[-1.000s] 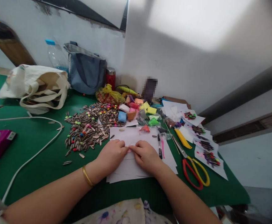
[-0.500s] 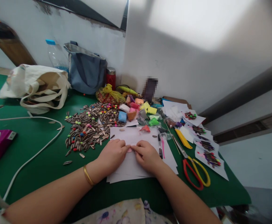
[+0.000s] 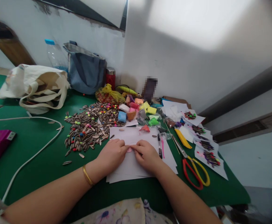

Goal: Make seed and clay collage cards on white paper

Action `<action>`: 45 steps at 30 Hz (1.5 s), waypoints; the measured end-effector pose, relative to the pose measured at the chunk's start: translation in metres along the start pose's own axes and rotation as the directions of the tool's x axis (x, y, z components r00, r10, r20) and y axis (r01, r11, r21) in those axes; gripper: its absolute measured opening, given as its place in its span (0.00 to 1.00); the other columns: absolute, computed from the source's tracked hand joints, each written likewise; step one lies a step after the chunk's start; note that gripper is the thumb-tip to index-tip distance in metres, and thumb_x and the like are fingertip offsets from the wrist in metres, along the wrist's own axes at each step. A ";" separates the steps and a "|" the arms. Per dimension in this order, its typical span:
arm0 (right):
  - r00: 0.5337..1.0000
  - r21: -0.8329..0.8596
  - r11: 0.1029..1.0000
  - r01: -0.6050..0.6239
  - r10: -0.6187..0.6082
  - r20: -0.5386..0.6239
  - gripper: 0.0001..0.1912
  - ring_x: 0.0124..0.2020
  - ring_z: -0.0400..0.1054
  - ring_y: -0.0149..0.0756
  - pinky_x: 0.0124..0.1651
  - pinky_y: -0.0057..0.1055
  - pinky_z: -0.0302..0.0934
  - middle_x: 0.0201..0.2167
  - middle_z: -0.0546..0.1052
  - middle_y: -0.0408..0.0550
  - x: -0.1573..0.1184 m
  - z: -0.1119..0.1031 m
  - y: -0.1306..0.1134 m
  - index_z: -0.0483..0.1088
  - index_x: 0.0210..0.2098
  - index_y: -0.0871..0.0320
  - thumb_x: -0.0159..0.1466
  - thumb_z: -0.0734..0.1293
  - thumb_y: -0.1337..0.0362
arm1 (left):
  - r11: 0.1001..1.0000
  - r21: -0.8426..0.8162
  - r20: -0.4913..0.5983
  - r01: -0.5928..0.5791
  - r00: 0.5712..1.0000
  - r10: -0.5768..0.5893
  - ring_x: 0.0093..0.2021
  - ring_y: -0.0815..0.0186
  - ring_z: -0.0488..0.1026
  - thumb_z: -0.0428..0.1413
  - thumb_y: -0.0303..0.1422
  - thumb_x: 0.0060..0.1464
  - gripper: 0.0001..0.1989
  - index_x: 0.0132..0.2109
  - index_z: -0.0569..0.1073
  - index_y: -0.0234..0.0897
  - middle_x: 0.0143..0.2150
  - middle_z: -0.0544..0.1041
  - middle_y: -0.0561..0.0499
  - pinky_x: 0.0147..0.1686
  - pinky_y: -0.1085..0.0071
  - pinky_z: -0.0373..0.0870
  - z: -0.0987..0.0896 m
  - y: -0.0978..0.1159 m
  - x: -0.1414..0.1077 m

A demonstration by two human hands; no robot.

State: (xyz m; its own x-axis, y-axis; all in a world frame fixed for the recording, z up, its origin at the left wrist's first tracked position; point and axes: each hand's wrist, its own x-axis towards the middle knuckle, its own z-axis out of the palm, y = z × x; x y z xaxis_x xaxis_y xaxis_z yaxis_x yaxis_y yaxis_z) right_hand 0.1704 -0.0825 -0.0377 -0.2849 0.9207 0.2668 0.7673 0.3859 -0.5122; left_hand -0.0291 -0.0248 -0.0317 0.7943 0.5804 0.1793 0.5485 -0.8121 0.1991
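A small flat pink piece (image 3: pixel 129 150) lies on white paper (image 3: pixel 136 169) between my hands. My left hand (image 3: pixel 113 154), with a gold bangle at its wrist, has its fingers curled together and the fingertips at the pink piece. From the other side my right hand (image 3: pixel 147 156) touches it too, fingers bent and pressed together. The fingertips of both hands nearly meet over the piece and hide part of it. A black pen (image 3: pixel 159 146) and a pink tool (image 3: pixel 163 147) lie on the paper right of my right hand.
Striped seeds (image 3: pixel 89 130) with coloured bits spread at the left. Clay packs (image 3: pixel 131 115) sit behind the paper. Scissors (image 3: pixel 192 163), a yellow cutter (image 3: pixel 183 138) and seed-covered sheets (image 3: pixel 216 168) lie right. Bags (image 3: pixel 86 71), a red flask (image 3: pixel 110 77) and a white cable (image 3: pixel 33 158) are also there.
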 end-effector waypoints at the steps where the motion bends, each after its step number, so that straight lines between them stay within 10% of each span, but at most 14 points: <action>1: 1.000 0.002 1.000 0.005 -0.005 -0.001 0.18 0.40 0.66 0.39 0.45 0.36 0.64 0.37 0.72 0.51 0.000 0.000 0.000 0.75 0.51 0.57 0.65 0.62 0.72 | 1.000 -0.019 -0.004 0.005 1.000 -0.005 0.37 0.60 0.69 0.50 0.31 0.65 0.10 0.41 0.77 0.38 0.34 0.74 0.47 0.40 0.62 0.64 -0.001 -0.001 0.000; 38: 0.995 -0.118 0.989 0.091 -0.084 0.061 0.17 0.38 0.63 0.38 0.41 0.35 0.59 0.36 0.70 0.49 -0.002 -0.002 -0.006 0.75 0.52 0.53 0.64 0.64 0.69 | 0.997 -0.083 0.065 -0.002 0.998 0.007 0.39 0.60 0.72 0.53 0.31 0.62 0.07 0.36 0.75 0.37 0.36 0.76 0.48 0.42 0.62 0.61 -0.010 -0.008 -0.001; 45: 0.995 -0.098 0.991 0.088 -0.083 0.060 0.17 0.37 0.64 0.38 0.41 0.34 0.59 0.36 0.71 0.49 -0.001 -0.005 -0.006 0.75 0.52 0.52 0.65 0.65 0.69 | 0.967 -0.209 -0.004 0.149 0.988 -0.154 0.38 0.61 0.72 0.56 0.29 0.58 0.03 0.36 0.74 0.38 0.36 0.77 0.51 0.40 0.65 0.59 -0.022 -0.013 0.000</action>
State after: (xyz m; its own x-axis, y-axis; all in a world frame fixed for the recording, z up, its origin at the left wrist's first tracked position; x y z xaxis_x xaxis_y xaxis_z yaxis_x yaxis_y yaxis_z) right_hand 0.1690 -0.0865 -0.0306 -0.3813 0.8875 0.2587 0.7916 0.4580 -0.4044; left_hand -0.0415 -0.0132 -0.0135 0.6995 0.6985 0.1507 0.5943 -0.6858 0.4202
